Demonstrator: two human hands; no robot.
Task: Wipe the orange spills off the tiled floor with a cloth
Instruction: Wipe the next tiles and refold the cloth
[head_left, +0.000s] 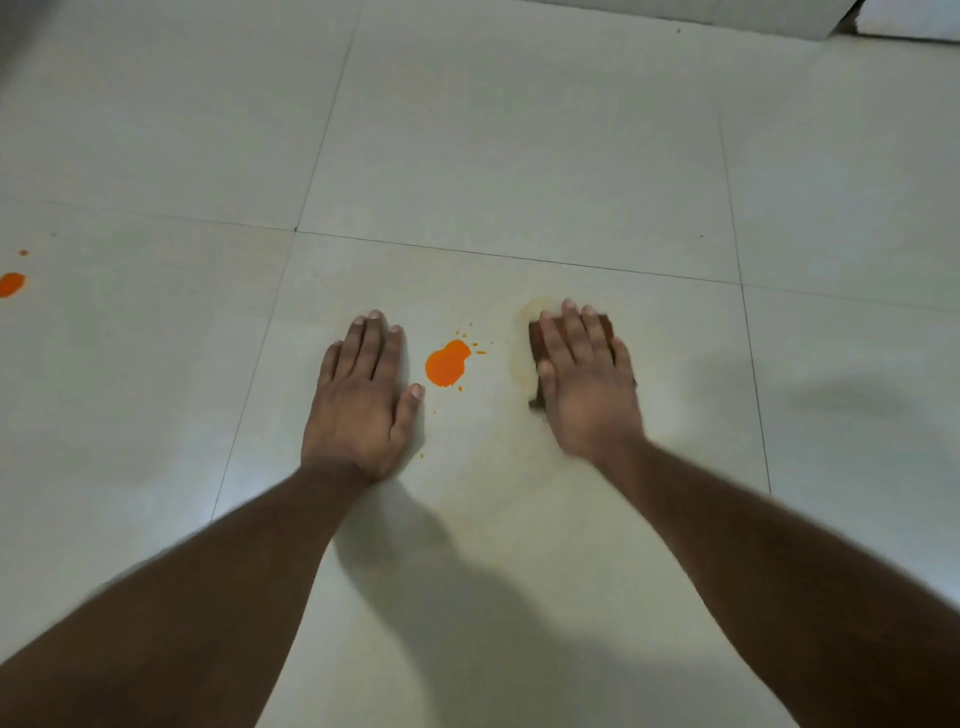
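Down on the tiled floor (519, 130), and both arms are reaching forward. The right hand (584, 371) lies flat on a folded dark reddish-brown cloth (602, 325), fingers straight and close together, pressing it to the tile rather than gripping it, which looks like the way to get full weight behind a wipe. Just at the cloth's left and far edges sits a pale yellowish smear (524, 332), a thin residue rather than a wet pool, so that patch seems mostly dealt with. The left hand (363, 395) is planted palm-down on bare tile, fingers extended and holding nothing, thumb angled out; my read is that it is a brace, carrying body weight so the other arm can scrub freely. Between the two hands lies the bright orange spill (447, 364), ringed by tiny droplets, close to the left thumb and a short way from the cloth. It looks untouched and is the likely next target. Far off at the left edge there is another orange spot (11, 284) with a speck above it, well apart from both hands.
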